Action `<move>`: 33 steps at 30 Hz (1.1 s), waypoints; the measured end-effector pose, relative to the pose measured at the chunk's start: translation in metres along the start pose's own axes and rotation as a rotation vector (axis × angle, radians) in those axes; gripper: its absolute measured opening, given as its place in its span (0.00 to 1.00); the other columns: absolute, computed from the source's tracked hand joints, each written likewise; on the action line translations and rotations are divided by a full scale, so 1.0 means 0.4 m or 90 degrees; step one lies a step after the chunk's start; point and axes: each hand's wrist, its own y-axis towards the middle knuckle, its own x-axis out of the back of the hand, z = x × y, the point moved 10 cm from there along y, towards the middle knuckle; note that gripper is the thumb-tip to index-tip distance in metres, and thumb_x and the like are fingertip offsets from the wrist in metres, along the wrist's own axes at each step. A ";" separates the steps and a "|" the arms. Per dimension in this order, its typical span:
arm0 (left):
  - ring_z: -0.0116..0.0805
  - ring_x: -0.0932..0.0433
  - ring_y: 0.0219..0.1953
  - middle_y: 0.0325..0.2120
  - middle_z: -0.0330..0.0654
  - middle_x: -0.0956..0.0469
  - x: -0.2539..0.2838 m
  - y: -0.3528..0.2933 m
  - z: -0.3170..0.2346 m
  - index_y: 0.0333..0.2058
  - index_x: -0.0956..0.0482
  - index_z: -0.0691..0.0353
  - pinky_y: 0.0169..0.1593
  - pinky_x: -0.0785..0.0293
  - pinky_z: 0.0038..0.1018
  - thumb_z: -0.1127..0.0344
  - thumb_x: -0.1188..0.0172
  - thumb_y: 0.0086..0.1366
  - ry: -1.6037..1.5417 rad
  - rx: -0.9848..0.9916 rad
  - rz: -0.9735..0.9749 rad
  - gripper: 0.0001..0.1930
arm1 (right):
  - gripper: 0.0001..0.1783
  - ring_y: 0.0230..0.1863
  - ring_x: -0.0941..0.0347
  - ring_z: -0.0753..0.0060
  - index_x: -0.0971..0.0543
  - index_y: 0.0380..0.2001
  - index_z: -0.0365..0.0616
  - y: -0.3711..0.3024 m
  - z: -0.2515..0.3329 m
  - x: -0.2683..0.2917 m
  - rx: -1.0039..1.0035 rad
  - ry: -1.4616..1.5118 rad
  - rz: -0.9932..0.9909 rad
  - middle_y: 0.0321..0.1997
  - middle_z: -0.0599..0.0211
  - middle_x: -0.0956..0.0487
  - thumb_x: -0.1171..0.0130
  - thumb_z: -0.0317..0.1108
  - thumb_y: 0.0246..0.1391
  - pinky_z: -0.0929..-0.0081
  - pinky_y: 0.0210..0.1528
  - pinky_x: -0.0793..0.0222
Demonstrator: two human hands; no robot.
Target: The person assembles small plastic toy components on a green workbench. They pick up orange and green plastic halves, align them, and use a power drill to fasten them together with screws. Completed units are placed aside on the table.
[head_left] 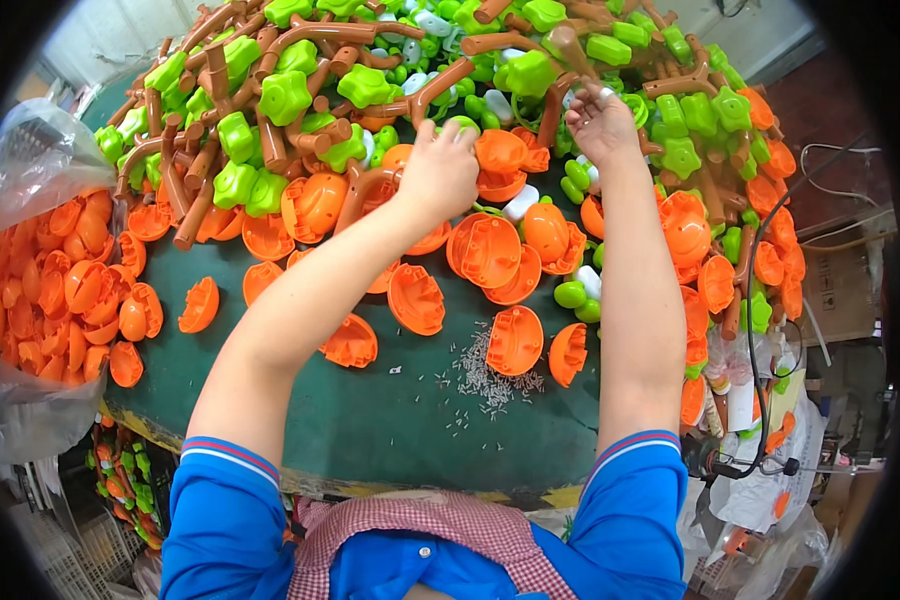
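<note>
Orange shells (416, 299), brown branch pieces (436, 90), one screw pile (490, 380)

Left hand (440, 168): bare, beyond the screw pile and to its left, at the near edge of the heaped parts. Fingers bent, tips beside a green round piece (458, 122) and a forked branch piece — whether they grip anything cannot be told.

Right hand (602, 122): bare, beyond the screw pile and to its right, among branch pieces. Fingers loosely curled, palm partly showing; a hold on anything cannot be made out.

Orange shells: one at the pile's far edge, another just right of it, many more beyond and to both sides.

Green star-shaped pieces (282, 98): well beyond the pile, left and right, mixed with branch pieces.

Green oval pieces (570, 294): beyond the pile, to its right.

Clear plastic bag (45, 150): well left of the pile — full of orange shells.

Green table (370, 430): beneath the pile.

Blue sleeves (225, 510), checked apron (420, 530): on the pile's near side.
</note>
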 end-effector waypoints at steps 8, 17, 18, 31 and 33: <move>0.36 0.31 0.49 0.39 0.38 0.25 -0.007 -0.037 -0.011 0.27 0.16 0.59 0.54 0.38 0.37 0.60 0.39 0.49 -0.001 -0.037 0.057 0.10 | 0.20 0.55 0.29 0.49 0.33 0.50 0.42 0.027 -0.082 -0.158 -0.140 0.295 0.001 0.54 0.49 0.28 0.52 0.46 0.64 0.47 0.59 0.34; 0.34 0.24 0.42 0.33 0.37 0.18 0.002 -0.063 0.177 0.28 0.15 0.57 0.49 0.34 0.30 0.56 0.39 0.60 -0.757 0.393 0.012 0.11 | 0.14 0.27 0.33 0.69 0.31 0.36 0.39 -0.170 -0.056 -0.161 -0.145 0.443 0.103 0.29 0.64 0.29 0.56 0.40 0.60 0.73 0.27 0.31; 0.31 0.22 0.33 0.28 0.36 0.16 0.037 -0.043 0.176 0.31 0.15 0.60 0.41 0.29 0.27 0.59 0.43 0.64 -0.921 0.350 -0.046 0.12 | 0.13 0.28 0.33 0.69 0.31 0.39 0.38 -0.216 -0.065 -0.161 -0.127 0.415 0.072 0.30 0.64 0.30 0.55 0.38 0.60 0.74 0.28 0.32; 0.37 0.19 0.45 0.39 0.41 0.20 0.123 -0.922 -0.208 0.54 0.33 0.60 0.48 0.19 0.32 0.57 0.49 0.72 -1.506 0.697 0.280 0.17 | 0.29 0.22 0.36 0.79 0.42 0.63 0.32 -0.557 -0.087 -0.058 -0.422 0.564 0.440 0.28 0.68 0.34 0.58 0.42 0.69 0.79 0.23 0.37; 0.33 0.19 0.44 0.40 0.39 0.20 0.111 -0.995 -0.228 0.51 0.29 0.60 0.47 0.20 0.30 0.58 0.47 0.71 -1.409 0.773 0.301 0.15 | 0.28 0.21 0.35 0.80 0.42 0.63 0.30 -0.582 -0.059 -0.100 -0.443 0.660 0.494 0.27 0.69 0.34 0.58 0.41 0.69 0.80 0.22 0.35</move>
